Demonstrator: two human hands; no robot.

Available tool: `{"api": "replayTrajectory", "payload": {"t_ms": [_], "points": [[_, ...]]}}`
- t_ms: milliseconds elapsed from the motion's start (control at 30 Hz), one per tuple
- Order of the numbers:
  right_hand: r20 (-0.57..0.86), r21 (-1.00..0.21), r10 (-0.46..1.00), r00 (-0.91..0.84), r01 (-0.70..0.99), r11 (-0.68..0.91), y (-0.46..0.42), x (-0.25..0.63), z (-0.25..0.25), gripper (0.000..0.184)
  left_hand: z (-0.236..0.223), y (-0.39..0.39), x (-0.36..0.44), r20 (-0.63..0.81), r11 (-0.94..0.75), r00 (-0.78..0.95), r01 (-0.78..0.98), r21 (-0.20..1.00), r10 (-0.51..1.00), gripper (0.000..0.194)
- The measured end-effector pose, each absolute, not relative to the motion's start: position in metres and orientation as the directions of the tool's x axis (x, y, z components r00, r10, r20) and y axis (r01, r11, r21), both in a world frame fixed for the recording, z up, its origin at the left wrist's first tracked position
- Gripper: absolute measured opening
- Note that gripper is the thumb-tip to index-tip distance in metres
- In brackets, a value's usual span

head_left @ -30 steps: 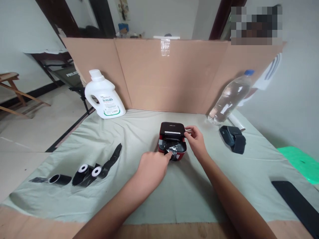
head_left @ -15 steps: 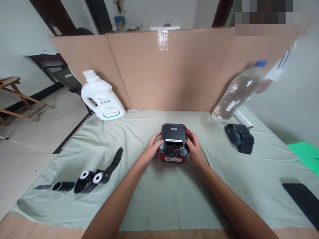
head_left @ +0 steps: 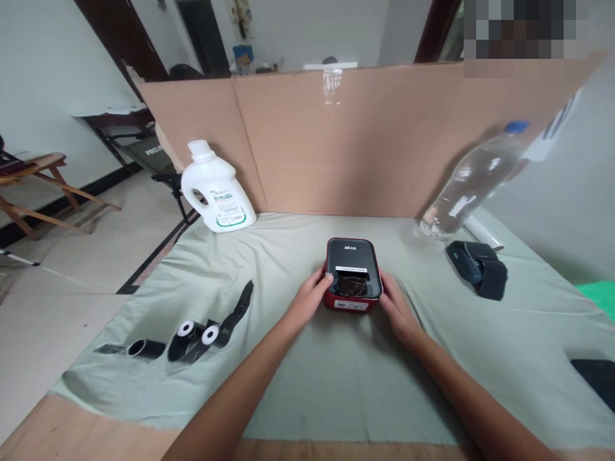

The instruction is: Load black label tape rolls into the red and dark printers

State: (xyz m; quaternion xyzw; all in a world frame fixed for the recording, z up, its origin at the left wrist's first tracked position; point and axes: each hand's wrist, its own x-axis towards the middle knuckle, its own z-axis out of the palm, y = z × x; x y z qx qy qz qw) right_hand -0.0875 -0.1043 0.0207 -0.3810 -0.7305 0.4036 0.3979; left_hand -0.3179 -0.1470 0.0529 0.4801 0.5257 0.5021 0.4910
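Note:
A small label printer (head_left: 356, 256), with a black top and red body, sits upright on the pale green cloth (head_left: 307, 384). It has a dark window on top and a white label along its front. My left hand (head_left: 310, 296) grips its left side, thumb on the top edge and fingers along the red wall. Against the right side lies my right hand (head_left: 398, 308), its fingers partly hidden by the printer. Left of my arms lie black ribbon rolls with white cores (head_left: 198, 336) and a loose black roll (head_left: 147, 348).
A white detergent jug (head_left: 221, 189) and a clear bottle with a blue cap (head_left: 473, 179) lean against the cardboard panel (head_left: 346, 141). At right are a dark device with a strap (head_left: 478, 269) and a black flat object (head_left: 596, 378). A person stands behind the panel.
My view has turned a little left, so everything appears further right. My right thumb has slid off the printer's top to its side, and the black top now looks flush with the body.

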Motion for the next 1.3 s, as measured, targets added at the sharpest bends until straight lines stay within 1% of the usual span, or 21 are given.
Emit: {"api": "replayTrajectory", "payload": {"t_ms": [67,100,167,233,333,400,467,533,600,667,767,867,1033,1100,1167,1233,1300], "points": [[0.308,-0.791,0.779,-0.546,0.308,0.529,-0.113,-0.08,0.023,0.073,0.05,-0.153,-0.316,-0.035,0.035,-0.009,0.01,0.999,0.999,0.056],[0.321,-0.745,0.756,-0.571,0.341,0.574,-0.116,-0.081,0.025,0.078,0.05,-0.155,-0.316,-0.049,0.049,-0.008,0.017,0.999,0.999,0.056],[0.36,-0.685,0.752,-0.552,0.391,0.615,-0.115,-0.093,0.031,0.078,0.053,-0.156,-0.321,-0.082,0.083,-0.033,0.021,0.996,0.996,0.055],[0.414,-0.655,0.732,-0.542,0.381,0.652,-0.109,-0.119,0.04,0.078,0.062,-0.156,-0.338,-0.079,0.079,-0.086,-0.007,0.997,0.993,0.051],[0.485,-0.66,0.693,-0.533,0.296,0.69,-0.095,-0.181,0.054,0.081,0.084,-0.155,-0.385,0.011,-0.016,-0.23,-0.02,1.0,0.973,0.045],[0.483,-0.706,0.707,-0.517,0.248,0.664,-0.088,-0.233,0.061,0.081,0.098,-0.152,-0.428,0.076,-0.07,-0.339,0.031,0.997,0.938,0.041],[0.469,-0.731,0.723,-0.508,0.236,0.64,-0.082,-0.287,0.064,0.077,0.107,-0.146,-0.472,0.1,-0.076,-0.436,0.072,0.994,0.894,0.037],[0.466,-0.724,0.719,-0.515,0.246,0.645,-0.077,-0.338,0.065,0.071,0.109,-0.139,-0.513,0.045,-0.021,-0.538,0.051,0.998,0.842,0.03],[0.415,-0.719,0.73,-0.543,0.296,0.629,-0.073,-0.38,0.064,0.065,0.106,-0.133,-0.547,-0.06,0.052,-0.622,-0.03,0.998,0.78,0.023],[0.348,-0.701,0.737,-0.579,0.361,0.615,-0.07,-0.412,0.06,0.061,0.098,-0.131,-0.573,-0.136,0.09,-0.665,-0.103,0.991,0.735,0.021],[0.321,-0.632,0.72,-0.616,0.427,0.647,-0.068,-0.44,0.053,0.064,0.083,-0.132,-0.598,-0.165,0.086,-0.681,-0.149,0.985,0.713,0.023],[0.327,-0.577,0.685,-0.652,0.436,0.69,-0.066,-0.452,0.044,0.069,0.067,-0.134,-0.61,-0.177,0.077,-0.694,-0.173,0.982,0.698,0.024],[0.3,-0.576,0.666,-0.683,0.427,0.697,-0.067,-0.455,0.038,0.066,0.05,-0.132,-0.615,-0.192,0.106,-0.713,-0.164,0.981,0.674,0.023],[0.302,-0.58,0.654,-0.693,0.411,0.703,-0.068,-0.45,0.041,0.06,0.053,-0.131,-0.616,-0.196,0.143,-0.725,-0.135,0.981,0.66,0.025],[0.312,-0.584,0.634,-0.708,0.383,0.716,-0.066,-0.434,0.044,0.047,0.063,-0.132,-0.616,-0.178,0.179,-0.75,-0.08,0.981,0.637,0.027],[0.326,-0.587,0.622,-0.712,0.363,0.724,-0.059,-0.402,0.045,0.039,0.079,-0.134,-0.615,-0.112,0.183,-0.785,0.002,0.983,0.609,0.031],[0.349,-0.579,0.639,-0.686,0.378,0.722,-0.046,-0.35,0.042,0.037,0.094,-0.14,-0.609,0.059,0.171,-0.784,0.206,0.963,0.618,0.04]]}}
